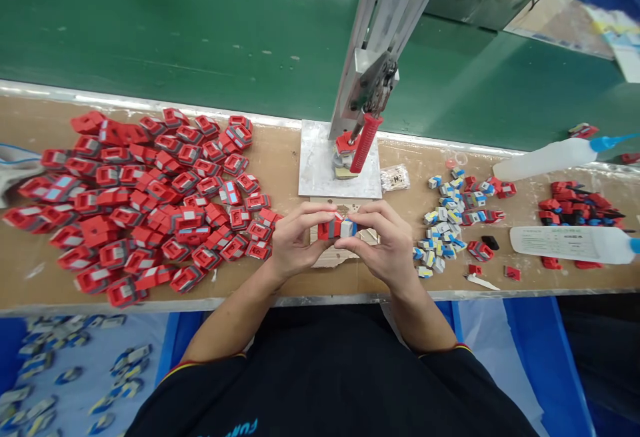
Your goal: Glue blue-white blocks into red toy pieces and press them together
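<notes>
My left hand (295,238) grips a red and grey plastic toy part (328,228) between thumb and fingers. In my right hand (383,240) is a smaller white and blue plastic piece (348,227). The two parts meet end to end in front of my chest; whether they are joined, I cannot tell. Just beyond them stands a toggle clamp press with a red handle (367,143) on a metal base plate (315,173). A red piece (345,142) sits under the clamp.
A big pile of red parts (150,207) covers the bench's left side. At right lie small white, blue and yellow pieces (445,223), two plastic bottles (570,243) and a white-bladed tool (483,282). Cotton swabs (395,177) lie beside the plate. Blue bins (547,363) stand below the edge.
</notes>
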{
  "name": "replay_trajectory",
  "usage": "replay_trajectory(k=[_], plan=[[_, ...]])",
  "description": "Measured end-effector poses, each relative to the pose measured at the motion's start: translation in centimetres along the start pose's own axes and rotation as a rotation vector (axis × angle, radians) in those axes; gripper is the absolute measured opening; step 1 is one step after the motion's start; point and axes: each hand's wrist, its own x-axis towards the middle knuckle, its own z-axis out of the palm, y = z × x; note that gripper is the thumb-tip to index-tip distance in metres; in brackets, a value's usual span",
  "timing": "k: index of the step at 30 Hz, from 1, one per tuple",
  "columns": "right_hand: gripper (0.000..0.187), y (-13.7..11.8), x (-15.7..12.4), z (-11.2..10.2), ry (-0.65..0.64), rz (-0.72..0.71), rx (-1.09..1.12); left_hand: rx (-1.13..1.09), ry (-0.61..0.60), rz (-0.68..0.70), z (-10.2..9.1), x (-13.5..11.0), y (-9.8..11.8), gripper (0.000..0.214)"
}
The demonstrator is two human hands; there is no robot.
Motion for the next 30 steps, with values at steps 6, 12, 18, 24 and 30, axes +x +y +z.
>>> replay_trajectory(k=[6,12,18,24,30], plan=[[0.026,-0.4,-0.3,0.0,0.008,0.057,0.041,-0.193,-0.015,-0.227,0.2,-0.3,0.3,0.056],[0.037,-0.1,-0.4,-0.3,-0.046,0.049,0.148,-0.237,0.007,-0.25,0.2,0.6,0.9,0.037],[0.074,0.5,-1.2,-0.6,-0.159,-0.06,0.205,-0.261,-0.19,-0.133,0.0,1.6,2.5,0.1],[0.07,0.2,-2.1,-1.2,-0.126,-0.08,0.344,-0.127,-0.216,0.031,-0.3,2.0,3.1,0.075],[0.063,-0.1,-3.0,-1.4,-0.043,-0.042,0.339,-0.076,-0.227,0.068,0.0,2.3,4.4,0.071]])
